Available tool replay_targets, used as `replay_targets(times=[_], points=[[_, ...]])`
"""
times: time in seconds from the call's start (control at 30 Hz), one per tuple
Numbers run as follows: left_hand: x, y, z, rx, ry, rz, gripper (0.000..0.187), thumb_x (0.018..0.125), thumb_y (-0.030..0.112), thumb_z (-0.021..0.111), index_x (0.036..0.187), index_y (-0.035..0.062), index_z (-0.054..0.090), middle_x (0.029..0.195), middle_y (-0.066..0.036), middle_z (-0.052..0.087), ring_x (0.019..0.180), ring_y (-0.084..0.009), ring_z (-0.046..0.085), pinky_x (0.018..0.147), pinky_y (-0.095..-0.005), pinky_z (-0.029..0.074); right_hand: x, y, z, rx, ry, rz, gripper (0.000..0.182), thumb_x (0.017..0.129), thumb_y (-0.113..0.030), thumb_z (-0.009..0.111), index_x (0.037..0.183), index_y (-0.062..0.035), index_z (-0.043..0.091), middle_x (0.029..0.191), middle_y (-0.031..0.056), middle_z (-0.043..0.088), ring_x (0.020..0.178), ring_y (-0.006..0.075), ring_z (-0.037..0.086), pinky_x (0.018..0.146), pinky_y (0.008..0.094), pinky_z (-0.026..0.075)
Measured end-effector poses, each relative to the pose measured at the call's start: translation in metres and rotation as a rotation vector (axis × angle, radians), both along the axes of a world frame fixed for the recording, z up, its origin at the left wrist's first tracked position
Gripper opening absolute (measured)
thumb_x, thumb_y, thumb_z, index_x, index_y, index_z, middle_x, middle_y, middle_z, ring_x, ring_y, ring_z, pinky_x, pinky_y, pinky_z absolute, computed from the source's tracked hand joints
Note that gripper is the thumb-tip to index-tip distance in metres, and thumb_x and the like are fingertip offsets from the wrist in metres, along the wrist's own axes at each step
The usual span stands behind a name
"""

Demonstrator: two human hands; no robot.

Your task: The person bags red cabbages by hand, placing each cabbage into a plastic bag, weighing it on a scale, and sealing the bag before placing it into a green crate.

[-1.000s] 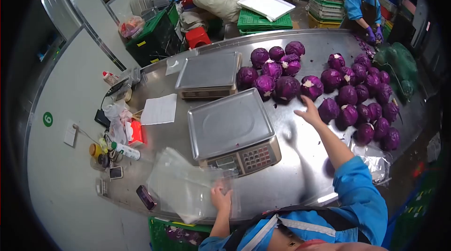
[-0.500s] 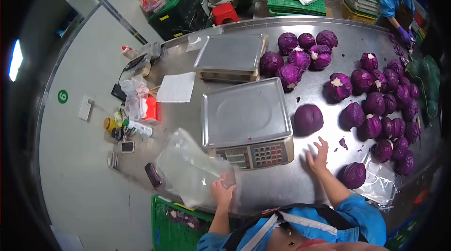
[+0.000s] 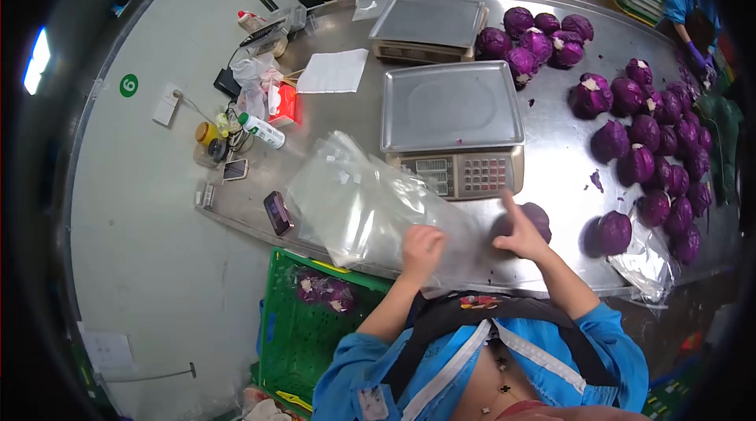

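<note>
My left hand [image 3: 423,253] is closed, fingers curled, at the near end of some clear plastic bags [image 3: 358,200] lying left of the front scale. Blurred film spreads around this hand towards the right. Fingers apart, my right hand [image 3: 521,233] is held over a red cabbage [image 3: 539,218] and partly hides it. That cabbage sits just below the keypad of the front scale [image 3: 453,110], whose metal pan carries only a tiny purple scrap. Another red cabbage [image 3: 613,233] rests to the right of my right hand.
A second scale [image 3: 429,21] stands behind. Many red cabbages [image 3: 646,133] cover the table's right side. Phones [image 3: 278,213], a spray can [image 3: 262,130] and paper [image 3: 333,71] lie left. A green crate [image 3: 295,358] with bagged cabbage stands below. A co-worker [image 3: 687,15] is at far right.
The view has shifted. The cabbage beside the scale pan is now nearer me, under my right hand. My left hand has moved right, and the bags stretch further towards the cabbage.
</note>
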State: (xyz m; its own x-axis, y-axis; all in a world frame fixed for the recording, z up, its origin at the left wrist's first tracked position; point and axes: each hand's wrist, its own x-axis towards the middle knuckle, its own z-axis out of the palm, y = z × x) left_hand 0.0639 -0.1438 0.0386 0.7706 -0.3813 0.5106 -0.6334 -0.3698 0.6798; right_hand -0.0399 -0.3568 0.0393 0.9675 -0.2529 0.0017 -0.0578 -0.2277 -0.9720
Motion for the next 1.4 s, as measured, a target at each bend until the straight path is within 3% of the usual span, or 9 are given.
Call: replay_targets(times=[0.23,0.3,0.5,0.57,0.73,0.83,0.93,1.1,1.4], points=[[0.064,0.028,0.059,0.107,0.302,0.258,0.022,0.065,0.014,0.069,0.078,0.0048,0.054,0.079,-0.011,0.057,0.072,-0.0249,0.054,0.066,-0.0344,0.043,0.041,0.023,-0.020,0.077,0.095,-0.364,0.019,0.071,-0.005,0.065,0.063,-0.0035,0.048,0.054,-0.0003,0.048,0.051,0.0059,0.047,0.051,0.0245,0.041],[0.019,0.008,0.119,0.082,-0.431,-0.126,0.032,0.065,0.023,0.071,0.085,0.0042,0.054,0.086,-0.015,0.057,0.078,-0.0271,0.056,0.068,-0.0367,0.043,0.047,0.035,0.013,0.197,0.036,-0.353,0.021,0.070,-0.005,0.065,0.062,-0.0042,0.046,0.055,-0.0006,0.047,0.053,0.0051,0.046,0.050,0.0244,0.040],[0.005,-0.022,0.116,0.618,0.181,-1.129,0.032,0.077,0.033,0.060,0.090,0.0031,0.059,0.081,-0.013,0.061,0.076,-0.0306,0.059,0.068,-0.0431,0.044,0.059,0.006,0.195,-0.476,-1.041,-0.355,0.014,0.072,-0.009,0.060,0.065,-0.0033,0.049,0.077,0.0061,0.057,0.062,0.0090,0.054,0.054,0.0250,0.043],[0.016,-0.003,0.127,0.135,0.518,-1.199,0.026,0.080,0.028,0.058,0.090,0.0047,0.057,0.077,-0.011,0.060,0.070,-0.0260,0.058,0.062,-0.0380,0.046,0.055,-0.004,0.205,0.611,-0.269,0.541,0.022,0.077,-0.022,0.060,0.074,-0.0014,0.054,0.082,0.0072,0.059,0.068,0.0107,0.057,0.057,0.0251,0.044],[0.020,-0.001,0.091,-1.574,1.743,-1.138,0.022,0.084,0.033,0.054,0.081,0.0111,0.052,0.057,0.001,0.046,0.047,-0.0076,0.046,0.043,-0.0238,0.043,0.030,0.030,0.094,0.392,0.111,0.851,0.038,0.077,-0.042,0.060,0.084,-0.0037,0.059,0.077,0.0051,0.058,0.062,0.0119,0.055,0.056,0.0250,0.043],[0.002,0.024,0.034,-1.098,2.063,-1.278,0.032,0.079,0.037,0.060,0.086,0.0068,0.055,0.057,-0.002,0.051,0.047,-0.0070,0.046,0.040,-0.0224,0.040,0.024,0.028,0.102,1.151,-0.058,0.139,0.023,0.084,-0.030,0.053,0.085,-0.0073,0.056,0.073,0.0047,0.058,0.071,0.0150,0.055,0.064,0.0277,0.045],[-0.017,0.052,0.051,-0.415,1.735,-1.176,0.028,0.076,0.031,0.063,0.079,0.0036,0.057,0.055,-0.004,0.053,0.047,-0.0094,0.050,0.041,-0.0231,0.039,0.013,0.029,0.006,1.846,0.001,0.692,0.022,0.083,-0.030,0.053,0.087,-0.0087,0.055,0.076,0.0070,0.058,0.072,0.0164,0.056,0.067,0.0313,0.047],[-0.007,0.069,-0.019,-0.116,1.487,-0.364,0.010,0.070,0.011,0.061,0.071,0.0012,0.058,0.063,-0.004,0.056,0.052,-0.0090,0.050,0.048,-0.0234,0.039,-0.040,0.068,-0.017,-0.338,0.002,0.282,0.031,0.068,-0.006,0.065,0.098,-0.0054,0.057,0.076,0.0125,0.058,0.070,0.0224,0.056,0.062,0.0295,0.044],[0.018,-0.038,-0.126,0.218,1.217,-0.179,0.060,0.076,0.046,0.056,0.121,0.0093,0.043,0.122,-0.011,0.045,0.109,-0.0256,0.043,0.088,-0.0415,0.035,0.023,0.009,-0.069,-0.529,0.178,-0.754,0.020,0.069,-0.013,0.060,0.082,0.0005,0.055,0.075,0.0151,0.052,0.071,0.0338,0.051,0.068,0.0357,0.043]])
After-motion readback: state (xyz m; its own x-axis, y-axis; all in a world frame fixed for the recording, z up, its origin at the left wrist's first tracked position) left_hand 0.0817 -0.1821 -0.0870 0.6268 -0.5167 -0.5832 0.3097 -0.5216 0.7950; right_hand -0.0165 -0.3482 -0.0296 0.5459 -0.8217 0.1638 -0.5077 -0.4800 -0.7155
